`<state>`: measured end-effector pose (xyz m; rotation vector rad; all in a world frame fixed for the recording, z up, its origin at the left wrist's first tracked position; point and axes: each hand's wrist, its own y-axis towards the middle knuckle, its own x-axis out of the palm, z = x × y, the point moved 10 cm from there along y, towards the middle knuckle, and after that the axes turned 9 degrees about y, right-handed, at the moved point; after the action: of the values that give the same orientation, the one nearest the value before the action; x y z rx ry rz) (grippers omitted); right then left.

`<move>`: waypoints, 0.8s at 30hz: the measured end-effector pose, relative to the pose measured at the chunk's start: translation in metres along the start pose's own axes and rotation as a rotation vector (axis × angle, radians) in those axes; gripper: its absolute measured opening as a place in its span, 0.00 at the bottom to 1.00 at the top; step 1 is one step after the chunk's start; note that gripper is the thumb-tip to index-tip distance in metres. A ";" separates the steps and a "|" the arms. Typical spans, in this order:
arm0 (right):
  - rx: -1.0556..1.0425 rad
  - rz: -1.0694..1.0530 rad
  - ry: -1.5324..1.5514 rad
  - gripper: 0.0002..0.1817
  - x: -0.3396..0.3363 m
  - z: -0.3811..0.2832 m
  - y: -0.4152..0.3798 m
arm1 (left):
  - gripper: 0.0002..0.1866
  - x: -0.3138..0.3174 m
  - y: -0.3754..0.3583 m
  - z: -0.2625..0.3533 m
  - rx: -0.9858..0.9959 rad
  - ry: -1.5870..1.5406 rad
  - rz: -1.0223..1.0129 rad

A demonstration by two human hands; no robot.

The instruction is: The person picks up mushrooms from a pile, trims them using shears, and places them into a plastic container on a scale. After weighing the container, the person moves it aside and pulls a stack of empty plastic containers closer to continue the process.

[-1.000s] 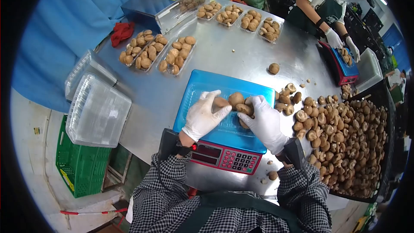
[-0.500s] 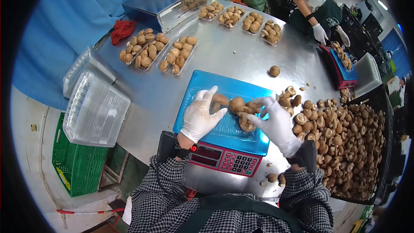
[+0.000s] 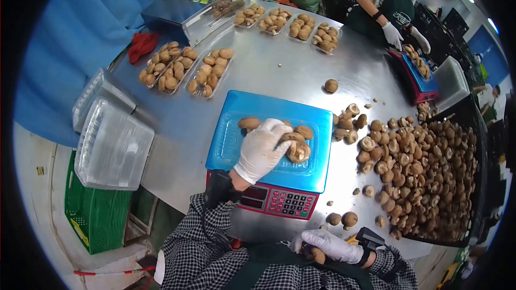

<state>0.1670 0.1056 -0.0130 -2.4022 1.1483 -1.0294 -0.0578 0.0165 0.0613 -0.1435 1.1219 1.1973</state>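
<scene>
A clear plastic tray (image 3: 223, 153) lies on the blue platform of a scale (image 3: 322, 153), with several brown mushrooms (image 3: 249, 123) in it. Over the tray, my left hand (image 3: 263, 150), in a white glove, has its fingers closed around a mushroom (image 3: 292, 137). Other mushrooms (image 3: 299, 152) lie right beside those fingers. My right hand (image 3: 330, 247), also gloved, is low near my apron at the table's front edge. Its fingers are wrapped round a mushroom (image 3: 318, 256), partly hidden by them.
Loose mushrooms (image 3: 411, 166) spill from a black crate at the right. Filled trays (image 3: 210, 72) stand at the back and left. Stacked empty trays (image 3: 115, 145) are at the left edge. Across the table, a co-worker's gloved hands (image 3: 393, 34) are near a second scale (image 3: 411, 78).
My right hand has moved from the tray down to the front edge and now holds a mushroom. My left hand has shifted right over the tray and closed. The view has shifted slightly.
</scene>
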 end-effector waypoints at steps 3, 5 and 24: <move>-0.171 0.212 -0.262 0.25 -0.017 -0.028 -0.024 | 0.13 -0.007 -0.007 -0.013 -0.178 -0.222 -0.004; -0.178 0.213 -0.250 0.25 -0.022 -0.029 -0.036 | 0.14 -0.005 -0.015 -0.028 -0.294 -0.525 0.015; -0.040 -0.184 -0.387 0.25 -0.012 -0.018 -0.049 | 0.20 0.041 0.000 0.037 0.054 0.330 -0.330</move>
<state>0.1766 0.1470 0.0200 -2.6223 0.8317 -0.5518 -0.0378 0.0660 0.0488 -0.4801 1.3553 0.8658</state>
